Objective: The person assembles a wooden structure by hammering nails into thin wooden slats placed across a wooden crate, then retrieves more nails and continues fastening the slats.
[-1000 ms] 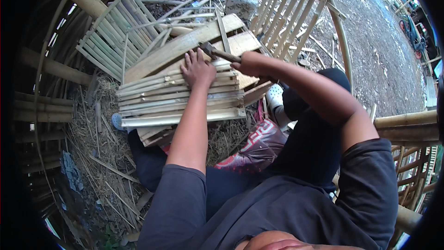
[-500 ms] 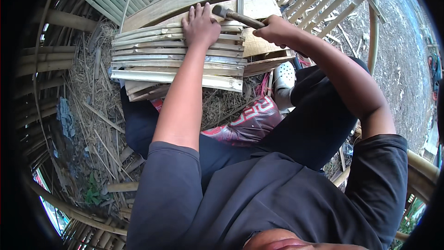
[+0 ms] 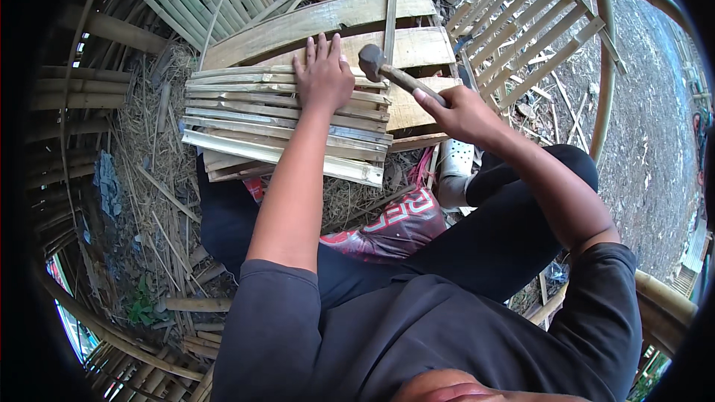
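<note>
My right hand (image 3: 460, 112) grips the wooden handle of a hammer (image 3: 371, 62), its dark metal head raised beside the right end of a bamboo slat panel (image 3: 246, 112). Flat on that panel rests my left hand (image 3: 326, 78), fingers spread toward the far side. The panel is made of several pale split-bamboo strips lying side by side. Beneath and beyond it is a wooden crate (image 3: 335, 15) of wide boards, with an upright strip (image 3: 391, 11) standing at its far side.
Another slatted bamboo frame (image 3: 529, 22) leans at the far right, near a bamboo pole (image 3: 602, 67). Greenish bamboo slats (image 3: 201, 0) lie at the far left. A printed sack (image 3: 395, 227) sits between my legs, by a white clog (image 3: 456, 160). Straw and bamboo scraps (image 3: 160, 186) litter the ground.
The hammer has swung slightly right and nearer to me, its head now apart from the panel. My left hand stays on the strips. The view has shifted a little.
</note>
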Action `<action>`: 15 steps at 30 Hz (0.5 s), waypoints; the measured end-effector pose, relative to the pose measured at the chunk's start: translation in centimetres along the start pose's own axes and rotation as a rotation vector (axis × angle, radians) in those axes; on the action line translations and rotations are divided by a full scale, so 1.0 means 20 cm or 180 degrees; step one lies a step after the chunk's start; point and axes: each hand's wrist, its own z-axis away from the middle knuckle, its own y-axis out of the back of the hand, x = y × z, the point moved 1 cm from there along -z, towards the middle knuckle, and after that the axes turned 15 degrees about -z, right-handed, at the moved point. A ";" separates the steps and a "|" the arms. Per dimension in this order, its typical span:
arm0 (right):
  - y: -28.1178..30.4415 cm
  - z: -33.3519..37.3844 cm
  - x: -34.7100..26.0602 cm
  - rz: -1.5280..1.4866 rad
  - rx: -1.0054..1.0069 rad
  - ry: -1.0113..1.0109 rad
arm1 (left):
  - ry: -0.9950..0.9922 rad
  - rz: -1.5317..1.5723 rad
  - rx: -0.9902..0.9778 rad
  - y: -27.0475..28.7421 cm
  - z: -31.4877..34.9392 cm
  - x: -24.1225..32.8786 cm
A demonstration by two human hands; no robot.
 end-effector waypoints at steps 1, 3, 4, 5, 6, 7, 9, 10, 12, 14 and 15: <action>0.00 0.00 0.01 0.0087 -0.0006 -0.0022 | 0.0007 -0.0002 -0.0001 0.00 0.00 0.00; 0.00 0.02 0.03 0.0072 0.0027 0.0092 | 0.0030 0.0139 -0.0091 0.00 -0.01 -0.01; 0.00 0.03 0.04 0.0056 0.0066 0.0194 | 0.0036 0.0141 -0.0097 0.00 -0.01 -0.01; -0.01 0.02 0.06 0.0061 0.0058 0.0193 | 0.0019 0.0074 -0.0072 0.00 -0.01 0.00; -0.02 0.01 0.08 0.0181 0.0154 0.0212 | 0.0002 0.0006 -0.0046 0.00 -0.01 0.00; -0.03 0.00 0.10 0.0303 0.0260 0.0229 | 0.0004 0.0012 -0.0047 0.00 -0.01 0.00; -0.04 -0.01 0.12 0.0220 0.0252 0.0238 | 0.0013 0.0019 -0.0079 0.01 -0.01 0.00; -0.05 -0.02 0.12 0.0135 0.0243 0.0258 | 0.0020 0.0024 -0.0073 0.01 -0.01 0.00; -0.05 -0.03 0.13 0.0122 0.0222 0.0221 | 0.0019 0.0023 -0.0060 0.01 0.00 0.00; -0.04 -0.03 0.12 0.0116 0.0189 0.0198 | 0.0038 -0.0004 -0.0044 0.01 0.00 0.00; -0.04 -0.02 0.10 0.0067 0.0164 0.0194 | 0.0042 -0.0034 -0.0037 0.00 0.00 -0.01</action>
